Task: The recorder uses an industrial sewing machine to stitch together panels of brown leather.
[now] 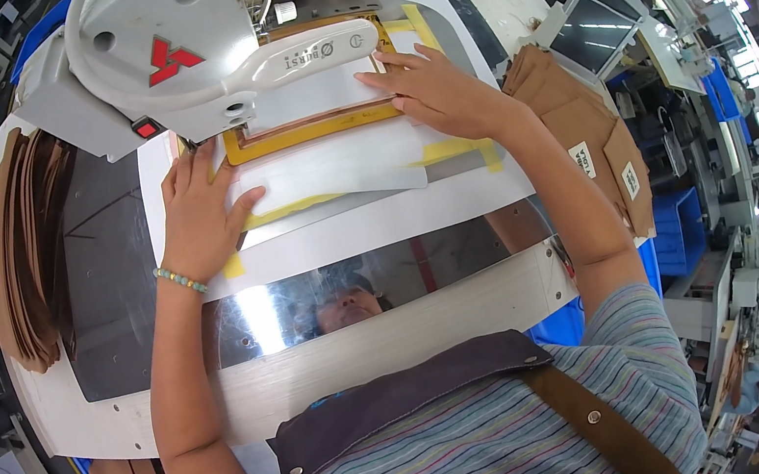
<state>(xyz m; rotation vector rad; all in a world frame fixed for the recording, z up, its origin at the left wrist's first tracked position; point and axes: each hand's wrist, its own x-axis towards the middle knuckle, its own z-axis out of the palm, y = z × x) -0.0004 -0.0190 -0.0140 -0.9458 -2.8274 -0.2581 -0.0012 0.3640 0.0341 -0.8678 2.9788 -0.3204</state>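
Observation:
My left hand (pixel 202 210), with a beaded bracelet at the wrist, lies with fingers spread at the left end of a yellow rectangular frame (pixel 318 133). Its fingertips reach under the edge of a large industrial sewing machine head (pixel 161 48). Across the frame's right side rests my right hand (pixel 441 93), flat with fingers apart. A white translucent sheet (pixel 348 164) lies under the frame and sticks out in front of it. Beneath are a larger white sheet (pixel 378 225) and strips of yellow tape (pixel 457 147). The machine's pale handle-shaped cover (pixel 311 54) hides part of the frame.
Stacks of brown fabric pieces stand left (pixel 20 254) and right (pixel 569 118) on the table. A tilted screen (pixel 599 24) is at the far right, and a blue bin (pixel 679 232) stands below. A shiny metal plate (pixel 387 285) runs along the near side.

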